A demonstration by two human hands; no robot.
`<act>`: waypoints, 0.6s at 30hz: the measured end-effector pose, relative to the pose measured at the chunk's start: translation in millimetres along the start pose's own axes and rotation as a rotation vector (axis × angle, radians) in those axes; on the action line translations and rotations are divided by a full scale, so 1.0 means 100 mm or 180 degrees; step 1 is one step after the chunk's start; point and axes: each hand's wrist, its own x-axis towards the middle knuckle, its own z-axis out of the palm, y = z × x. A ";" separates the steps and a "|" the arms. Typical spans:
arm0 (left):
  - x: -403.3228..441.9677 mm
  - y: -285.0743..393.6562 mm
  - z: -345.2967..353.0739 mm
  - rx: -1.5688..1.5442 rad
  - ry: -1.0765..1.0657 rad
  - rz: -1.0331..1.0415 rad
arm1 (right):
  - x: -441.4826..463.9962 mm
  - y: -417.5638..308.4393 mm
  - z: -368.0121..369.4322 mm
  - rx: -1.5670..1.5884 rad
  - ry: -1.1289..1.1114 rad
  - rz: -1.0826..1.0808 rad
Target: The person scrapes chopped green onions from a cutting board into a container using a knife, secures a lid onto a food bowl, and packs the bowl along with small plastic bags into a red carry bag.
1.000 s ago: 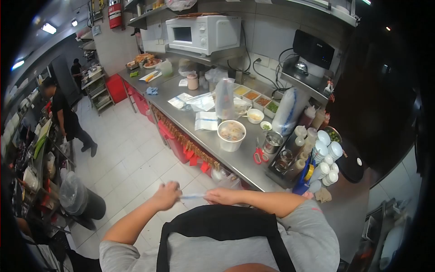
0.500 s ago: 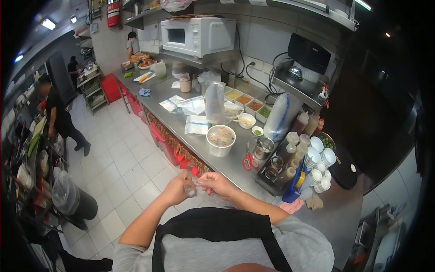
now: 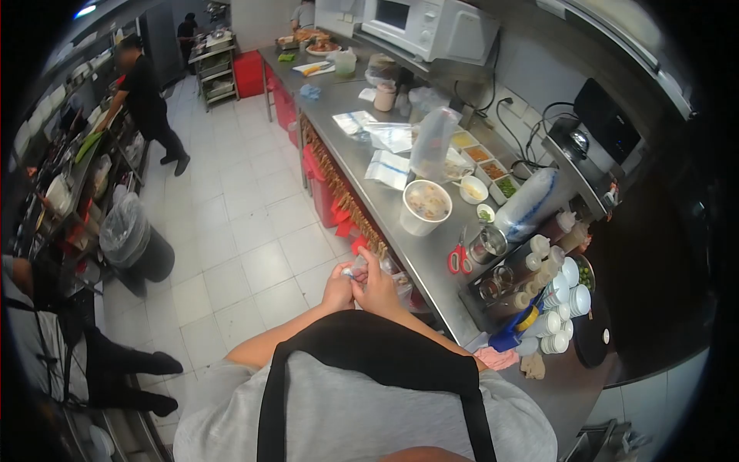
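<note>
In front of my apron, beyond the counter's front edge, my left hand [image 3: 336, 291] and my right hand [image 3: 376, 288] are together. Their fingers pinch a small pale crumpled piece [image 3: 355, 271] with a bluish tint that looks like thin plastic; the fingers partly cover it. On the counter nearby stands a white tub [image 3: 426, 219] with food in it, untouched. Red-handled scissors [image 3: 460, 259] lie to the right, beside a metal cup [image 3: 487, 243]. Behind the tub are white packets with blue stripes [image 3: 388, 169] and an upright stack in a clear plastic sleeve [image 3: 433, 144].
The steel counter [image 3: 418, 259] runs away to the upper left. Sauce bottles [image 3: 533, 264] and stacked white cups [image 3: 557, 296] crowd its right. A trash bin [image 3: 146, 245] stands on the tiled floor. One person [image 3: 142, 96] works at the left shelves; another person [image 3: 58, 350] is at lower left.
My view has swung left, so the counter appears farther right. My hands have drawn closer together around the small piece. Another person has come into view at lower left.
</note>
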 end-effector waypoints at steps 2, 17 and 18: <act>-0.02 -0.02 -0.11 -0.0130 0.0009 -0.0140 | -0.01 -0.03 0.04 -0.0058 -0.0173 0.0061; 0.05 0.44 -1.20 0.2646 -0.0983 0.0369 | 0.02 0.07 0.57 0.1264 -0.0176 0.1253; 0.00 0.50 -1.23 0.2240 -0.1173 0.0044 | 0.02 0.03 0.58 0.1638 -0.0163 0.1429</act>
